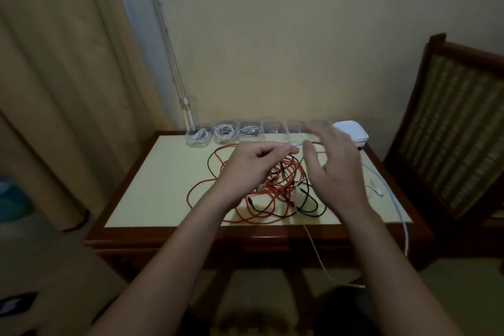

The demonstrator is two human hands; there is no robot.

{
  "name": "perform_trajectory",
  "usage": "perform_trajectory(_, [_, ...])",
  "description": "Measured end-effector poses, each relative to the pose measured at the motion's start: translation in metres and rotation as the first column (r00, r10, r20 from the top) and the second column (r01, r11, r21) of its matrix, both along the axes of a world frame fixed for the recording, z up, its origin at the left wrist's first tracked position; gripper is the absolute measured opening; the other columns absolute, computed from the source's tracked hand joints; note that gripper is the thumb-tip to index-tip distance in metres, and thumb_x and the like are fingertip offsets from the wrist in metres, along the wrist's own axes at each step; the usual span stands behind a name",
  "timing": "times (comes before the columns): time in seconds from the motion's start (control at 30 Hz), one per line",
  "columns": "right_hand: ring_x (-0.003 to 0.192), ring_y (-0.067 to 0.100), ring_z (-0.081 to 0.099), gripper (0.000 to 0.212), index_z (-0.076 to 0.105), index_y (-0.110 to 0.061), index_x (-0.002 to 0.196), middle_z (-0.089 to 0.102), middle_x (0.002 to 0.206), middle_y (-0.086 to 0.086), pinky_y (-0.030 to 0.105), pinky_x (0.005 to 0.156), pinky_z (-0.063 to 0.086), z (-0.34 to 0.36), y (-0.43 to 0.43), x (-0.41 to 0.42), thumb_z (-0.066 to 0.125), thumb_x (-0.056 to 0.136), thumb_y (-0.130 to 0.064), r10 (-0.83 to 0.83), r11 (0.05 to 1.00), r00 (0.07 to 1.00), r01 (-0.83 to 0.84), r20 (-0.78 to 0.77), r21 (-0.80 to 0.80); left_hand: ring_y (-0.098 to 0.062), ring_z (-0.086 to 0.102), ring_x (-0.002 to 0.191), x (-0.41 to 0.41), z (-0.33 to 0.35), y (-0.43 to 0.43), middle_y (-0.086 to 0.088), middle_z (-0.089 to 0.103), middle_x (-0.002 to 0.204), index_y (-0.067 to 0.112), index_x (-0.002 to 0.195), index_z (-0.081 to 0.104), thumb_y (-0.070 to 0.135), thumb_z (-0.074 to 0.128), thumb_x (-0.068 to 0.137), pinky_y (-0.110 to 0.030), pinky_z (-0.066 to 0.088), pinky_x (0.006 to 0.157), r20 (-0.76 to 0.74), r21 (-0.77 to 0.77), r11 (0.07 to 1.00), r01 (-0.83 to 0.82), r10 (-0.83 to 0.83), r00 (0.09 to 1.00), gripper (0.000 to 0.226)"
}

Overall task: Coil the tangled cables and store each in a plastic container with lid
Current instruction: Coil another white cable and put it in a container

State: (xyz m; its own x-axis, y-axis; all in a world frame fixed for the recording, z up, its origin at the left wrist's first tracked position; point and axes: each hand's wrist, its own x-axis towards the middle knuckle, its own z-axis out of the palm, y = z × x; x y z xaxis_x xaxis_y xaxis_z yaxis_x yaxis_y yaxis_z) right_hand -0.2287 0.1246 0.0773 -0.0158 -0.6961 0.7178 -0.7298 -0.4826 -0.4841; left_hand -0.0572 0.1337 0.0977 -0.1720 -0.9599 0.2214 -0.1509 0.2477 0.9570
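Yellow-topped desk carries the red-and-black tangle. One end of a white cable is pinched by the left hand; the right hand hovers spread, empty. Pulling could snag loops and drag the tangle into the containers.

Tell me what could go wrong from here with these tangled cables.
1. The left hand pinches just the end of a white cable; pulling it may tighten the tangle of red cable and black cable beneath.
2. A pale cable hangs over the front edge of the table and could slide off or snag.
3. The right hand is blurred near the empty containers and might knock one.
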Motion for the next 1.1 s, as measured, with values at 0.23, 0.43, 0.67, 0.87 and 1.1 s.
perform_trajectory(0.23, [0.060,-0.003,0.051,0.023,0.068,-0.018,0.091,0.058,0.061,-0.027,0.016,0.059,0.037,-0.004,0.044,0.012,0.051,0.105,-0.023,0.120,0.929,0.830,-0.288,0.545,0.234,-0.009,0.032,0.046,-0.003,-0.001,0.041,0.006,0.036,0.060,0.009,0.103,0.073,0.033,0.056,0.102,-0.025,0.028,0.050,-0.308,0.197,0.980,0.000,0.062,0.949,0.029])
perform_trajectory(0.43, [0.061,0.000,0.048,0.023,0.071,-0.020,0.094,0.057,0.061,-0.028,0.025,0.064,0.038,-0.018,0.043,-0.017,0.052,0.105,-0.028,0.058,0.911,0.850,-0.259,0.524,0.320,-0.014,0.053,0.058,0.016,-0.025,0.069,0.000,0.058,0.071,0.011,0.110,0.072,0.019,0.059,0.100,-0.044,0.049,0.073,-0.240,0.079,0.983,-0.168,0.182,0.954,0.018])
perform_trajectory(0.67, [0.066,0.009,0.058,0.016,0.071,-0.020,0.084,0.068,0.071,-0.001,0.015,0.060,0.045,-0.038,0.059,-0.009,0.066,0.097,-0.028,0.060,0.905,0.850,-0.267,0.523,0.330,-0.006,0.021,0.049,0.019,-0.010,0.072,0.004,0.035,0.064,0.013,0.121,0.062,0.023,0.042,0.107,-0.020,0.015,0.042,-0.656,0.252,0.968,-0.007,0.176,0.734,0.027])
perform_trajectory(0.87, [0.064,0.004,0.053,0.013,0.070,-0.021,0.086,0.063,0.069,-0.007,0.016,0.060,0.042,-0.060,0.074,-0.024,0.067,0.096,-0.029,0.141,0.801,0.879,-0.372,0.455,0.470,-0.008,0.035,0.057,0.032,0.002,0.072,0.001,0.052,0.076,0.009,0.141,0.050,0.011,0.037,0.103,-0.021,0.030,0.049,-0.865,0.231,0.965,0.124,0.145,0.480,0.040])
perform_trajectory(1.1, [0.075,0.000,0.062,0.017,0.068,-0.026,0.078,0.069,0.074,-0.012,0.013,0.066,0.042,-0.070,0.077,-0.027,0.068,0.095,-0.023,0.055,0.883,0.977,-0.144,0.208,0.448,-0.006,0.036,0.055,0.028,0.007,0.072,0.004,0.048,0.071,0.011,0.137,0.054,0.019,0.046,0.105,-0.019,0.030,0.049,-0.797,0.202,0.977,-0.071,0.206,0.568,0.034])
